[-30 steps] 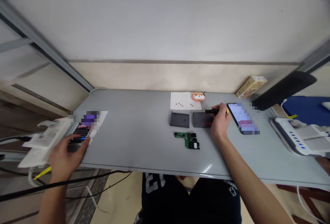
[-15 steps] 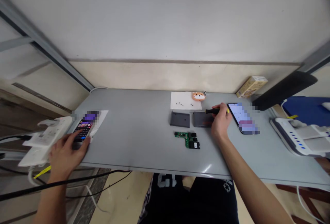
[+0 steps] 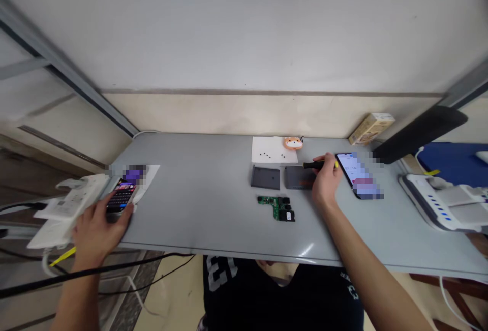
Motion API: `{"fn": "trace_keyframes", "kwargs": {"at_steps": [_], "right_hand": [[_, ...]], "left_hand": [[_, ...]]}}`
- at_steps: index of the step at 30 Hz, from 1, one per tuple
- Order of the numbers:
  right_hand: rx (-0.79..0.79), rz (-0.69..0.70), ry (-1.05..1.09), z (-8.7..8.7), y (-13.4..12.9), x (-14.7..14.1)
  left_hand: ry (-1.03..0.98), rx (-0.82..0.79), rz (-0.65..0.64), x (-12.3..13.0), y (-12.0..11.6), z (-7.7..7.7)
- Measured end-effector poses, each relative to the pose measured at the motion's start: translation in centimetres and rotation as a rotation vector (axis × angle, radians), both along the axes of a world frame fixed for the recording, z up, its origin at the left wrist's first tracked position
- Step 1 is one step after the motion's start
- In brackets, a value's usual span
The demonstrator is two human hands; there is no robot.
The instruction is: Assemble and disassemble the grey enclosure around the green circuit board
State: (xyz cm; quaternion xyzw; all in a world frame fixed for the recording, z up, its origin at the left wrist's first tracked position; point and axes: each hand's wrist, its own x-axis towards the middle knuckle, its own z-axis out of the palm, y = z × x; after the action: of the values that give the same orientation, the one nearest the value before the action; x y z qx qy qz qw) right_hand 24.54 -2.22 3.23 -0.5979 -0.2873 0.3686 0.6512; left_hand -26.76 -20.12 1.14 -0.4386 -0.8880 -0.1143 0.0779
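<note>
My right hand (image 3: 326,182) grips a small screwdriver (image 3: 315,165) with a black handle and a yellow end, just above a dark grey casing half (image 3: 299,177). A second casing half (image 3: 265,177) lies to its left, and a green circuit board (image 3: 276,208) lies below both. My left hand (image 3: 99,228) holds the lower end of a smartphone (image 3: 121,196) showing an on-screen keyboard, near a sheet of white paper (image 3: 150,178). Another smartphone (image 3: 354,174) lies just right of my right hand.
Behind the casing, a white sheet (image 3: 274,149) holds several tiny black screws, with an orange dog-faced ornament (image 3: 293,143) at its edge. A white power strip (image 3: 72,209) sits off the left table edge. A cardboard box (image 3: 371,128) stands at the back right.
My left hand and its phone shift slightly, the phone moving up and right, then back. My right hand stays on the screwdriver, and the table objects stay put.
</note>
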Motion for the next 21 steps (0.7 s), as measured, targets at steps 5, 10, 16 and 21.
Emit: {"fn": "trace_keyframes", "kwargs": {"at_steps": [5,10,16,21], "right_hand": [[-0.012,-0.006,0.014,0.06,-0.05,-0.05],[0.002,-0.012,0.003,-0.03,-0.01,-0.08],[0.049,-0.033,-0.059,-0.10,0.03,-0.08],[0.009,-0.016,-0.013,-0.05,-0.02,-0.16]], "left_hand": [[0.009,-0.008,-0.012,-0.23,-0.03,-0.17],[0.019,-0.023,0.000,-0.30,0.20,-0.06],[0.015,-0.035,0.012,-0.32,0.14,-0.17],[0.032,0.018,-0.011,-0.03,-0.10,-0.22]]}}
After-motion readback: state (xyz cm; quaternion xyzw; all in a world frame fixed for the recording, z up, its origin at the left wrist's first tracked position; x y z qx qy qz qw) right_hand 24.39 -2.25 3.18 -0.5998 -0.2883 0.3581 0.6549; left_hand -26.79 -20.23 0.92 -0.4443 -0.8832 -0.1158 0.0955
